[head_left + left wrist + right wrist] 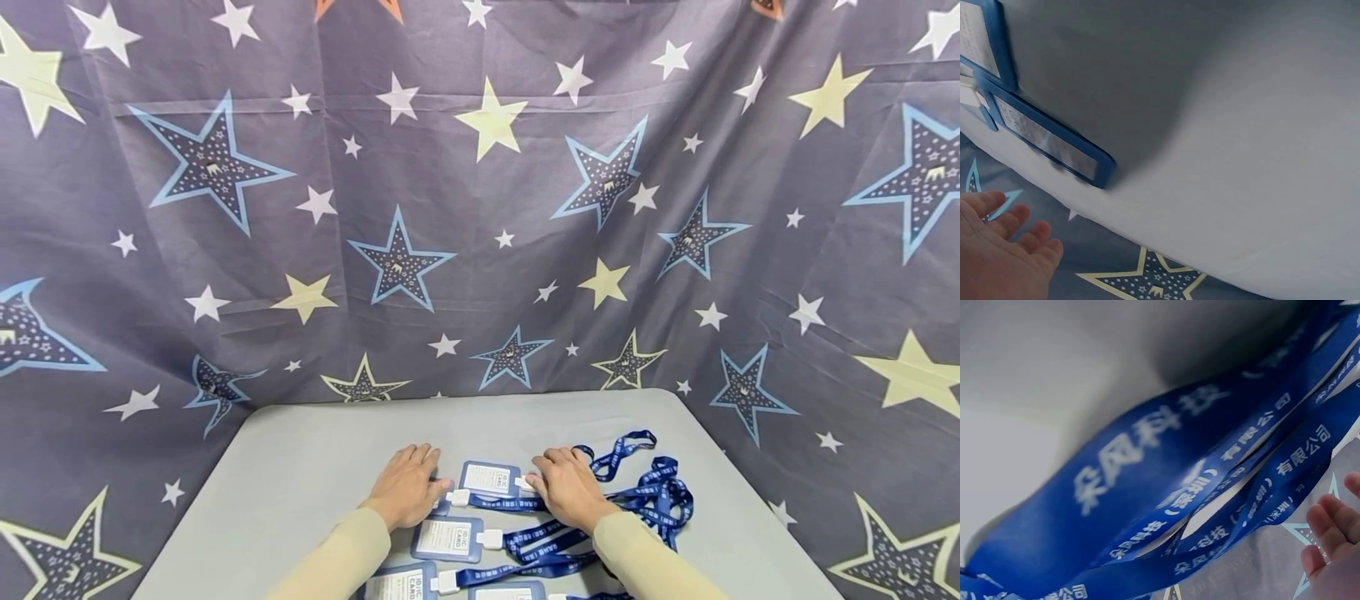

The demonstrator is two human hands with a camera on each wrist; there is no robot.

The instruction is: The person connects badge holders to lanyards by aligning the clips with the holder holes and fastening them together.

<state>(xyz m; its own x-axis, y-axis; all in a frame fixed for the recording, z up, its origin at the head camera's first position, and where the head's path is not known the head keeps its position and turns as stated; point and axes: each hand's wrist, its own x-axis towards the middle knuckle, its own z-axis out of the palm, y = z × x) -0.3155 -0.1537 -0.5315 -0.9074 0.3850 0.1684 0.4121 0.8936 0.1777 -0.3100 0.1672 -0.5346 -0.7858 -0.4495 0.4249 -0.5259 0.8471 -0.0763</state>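
My left hand (407,487) is palm down at the left of the badge rows, overlapping a blue-framed badge holder (441,505) that is mostly hidden under it. Its fingers look loosely extended in the left wrist view, beside a blue badge holder (1047,137). To the right, my right hand (567,487) lies over blue lanyards (510,503), with its thumb at the white clip of the topmost badge holder (487,478). That badge lies flat between the two hands. White-lettered lanyard straps (1141,450) fill the right wrist view, the fingertips at its edge.
Below the hands lie more badge holders (447,538), in staggered rows with clips pointing right. Their lanyards gather in a looped heap (663,500) on the right of the grey table (315,454). A star-patterned curtain (450,342) surrounds the table's back and sides.
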